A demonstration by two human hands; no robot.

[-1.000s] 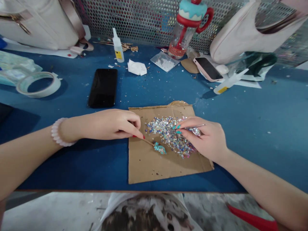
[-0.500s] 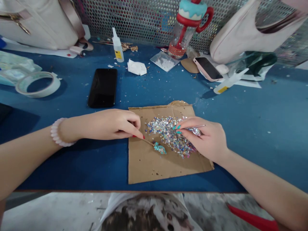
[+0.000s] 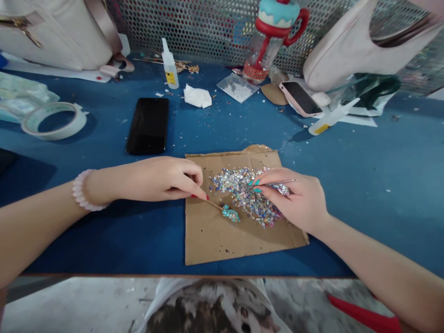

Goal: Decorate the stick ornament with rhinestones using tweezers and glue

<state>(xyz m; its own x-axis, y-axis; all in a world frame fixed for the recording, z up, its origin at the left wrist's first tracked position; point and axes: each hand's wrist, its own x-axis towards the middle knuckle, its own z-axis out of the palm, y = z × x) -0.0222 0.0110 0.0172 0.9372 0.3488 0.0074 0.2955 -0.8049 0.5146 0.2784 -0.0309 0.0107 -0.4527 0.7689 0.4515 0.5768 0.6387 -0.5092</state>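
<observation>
Over the left edge of a cardboard sheet (image 3: 215,243), my left hand (image 3: 173,179) pinches a thin stick (image 3: 215,204). The stick's far end carries a small piece covered in turquoise stones (image 3: 231,213), low over the cardboard. My right hand (image 3: 294,199) is closed on metal tweezers (image 3: 279,183), held at a slant. Their tips are by my fingertips at a spread pile of shiny rhinestones (image 3: 239,182); whether they grip a stone is too small to tell. My right palm hides part of the pile's right side.
Behind the cardboard lie a black phone (image 3: 148,126), tape roll (image 3: 54,121), crumpled tissue (image 3: 197,96), small plastic bag (image 3: 237,88), glue bottles (image 3: 169,69) and a pink-edged phone (image 3: 300,99). A red-handled cup (image 3: 263,46) and pale bags (image 3: 364,41) stand at the back.
</observation>
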